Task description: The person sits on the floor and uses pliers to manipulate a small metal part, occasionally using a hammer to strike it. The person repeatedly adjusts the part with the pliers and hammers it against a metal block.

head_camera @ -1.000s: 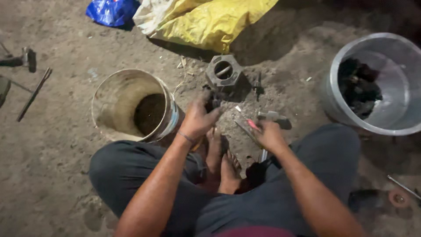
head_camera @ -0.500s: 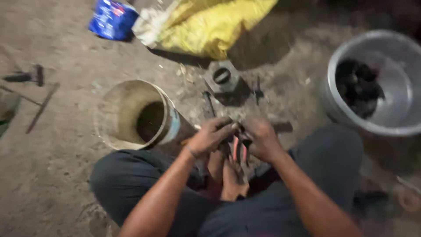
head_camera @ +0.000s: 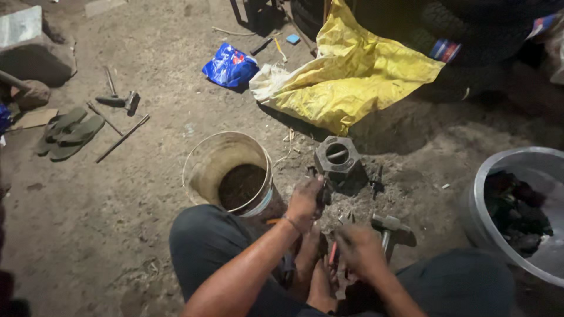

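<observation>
I sit on a dirt floor with my bare feet together in front of me. My left hand reaches forward and grips a small dark metal part just below a heavy hexagonal metal block with a round hole. Lower down, over my feet, my right hand closes on a red-handled tool. A hammer lies on the ground right beside my right hand.
A dirty bucket with dark contents stands left of my hands. A metal basin with dark lumps is at the right. A yellow sack, a blue bag, sandals, rods and a second hammer lie farther off.
The camera has tilted up, so more of the floor shows. My left hand has moved from my feet forward toward the hexagonal block. My right hand stays low over my feet.
</observation>
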